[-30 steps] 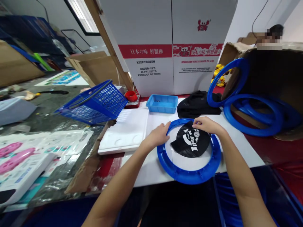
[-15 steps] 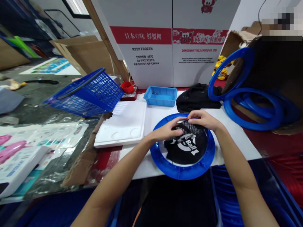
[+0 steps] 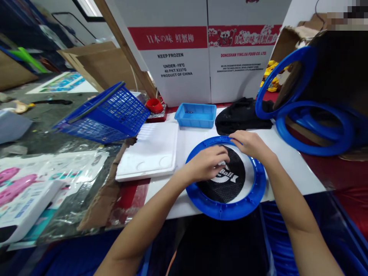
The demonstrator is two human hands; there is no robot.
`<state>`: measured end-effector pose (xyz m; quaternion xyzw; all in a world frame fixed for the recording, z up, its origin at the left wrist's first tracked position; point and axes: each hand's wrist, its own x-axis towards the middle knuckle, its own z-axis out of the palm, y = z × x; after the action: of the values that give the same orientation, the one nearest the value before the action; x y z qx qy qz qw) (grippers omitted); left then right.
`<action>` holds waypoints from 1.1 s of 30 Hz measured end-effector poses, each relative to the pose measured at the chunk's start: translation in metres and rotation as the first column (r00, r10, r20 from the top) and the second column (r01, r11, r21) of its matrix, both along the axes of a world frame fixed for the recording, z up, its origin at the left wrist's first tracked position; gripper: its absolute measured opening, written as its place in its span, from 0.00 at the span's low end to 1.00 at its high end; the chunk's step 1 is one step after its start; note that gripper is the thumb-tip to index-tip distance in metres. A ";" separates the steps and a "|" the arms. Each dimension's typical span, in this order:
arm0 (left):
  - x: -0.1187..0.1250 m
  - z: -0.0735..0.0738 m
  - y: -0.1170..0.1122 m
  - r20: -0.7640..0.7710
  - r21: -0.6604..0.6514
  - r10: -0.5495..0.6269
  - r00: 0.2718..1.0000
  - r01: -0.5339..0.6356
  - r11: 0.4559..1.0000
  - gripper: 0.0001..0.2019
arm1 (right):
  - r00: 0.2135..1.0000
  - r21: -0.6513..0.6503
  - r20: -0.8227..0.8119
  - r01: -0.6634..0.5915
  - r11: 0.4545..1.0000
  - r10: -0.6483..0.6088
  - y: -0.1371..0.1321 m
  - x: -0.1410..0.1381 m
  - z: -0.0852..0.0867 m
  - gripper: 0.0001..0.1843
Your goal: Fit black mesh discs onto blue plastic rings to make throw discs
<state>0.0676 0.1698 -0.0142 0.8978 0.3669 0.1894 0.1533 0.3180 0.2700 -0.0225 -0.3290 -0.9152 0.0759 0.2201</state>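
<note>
A blue plastic ring (image 3: 225, 212) lies flat at the table's front edge. Inside it rests a round black mesh piece (image 3: 221, 193) with white "Ball" lettering, shifted toward the ring's left side. My left hand (image 3: 208, 163) is over the mesh piece's upper left part, fingers bent and apart, covering some of the lettering; whether the fingertips touch the mesh is unclear. At the ring's far right rim, my right hand (image 3: 250, 145) has its fingers and thumb closed on the blue edge. A pile of black fabric pieces (image 3: 241, 117) sits just behind the ring.
A light blue tray (image 3: 195, 117) stands behind, near a tall white carton (image 3: 184, 88). On the left are a white foam slab (image 3: 152, 151) and a tilted blue basket (image 3: 106, 115). More blue rings (image 3: 313, 147) lean at right. A person is partly visible at upper right.
Both hands were together at the mesh piece's far edge; now they are apart. The mesh piece lies flatter and further left, and my right hand is on the ring's rim.
</note>
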 end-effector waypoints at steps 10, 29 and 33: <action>0.042 -0.039 -0.015 -0.297 0.087 0.145 0.944 -0.125 0.988 0.35 | 0.933 -0.028 0.357 -0.039 0.999 0.047 0.000 -0.007 -0.013 0.06; 0.014 -0.042 -0.011 -0.277 -0.052 0.234 0.932 -0.258 0.965 0.57 | 0.929 -0.188 0.369 0.094 0.978 -0.019 0.010 0.007 -0.016 0.15; 0.015 -0.053 -0.013 -0.242 -0.062 0.152 0.958 -0.171 0.983 0.58 | 0.942 -0.215 0.337 0.079 0.973 -0.002 0.010 0.008 -0.015 0.13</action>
<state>0.0821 0.1567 -0.0667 0.8738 0.4622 0.0776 0.1295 0.3261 0.2803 -0.0379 -0.3788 -0.9176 0.1178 0.0243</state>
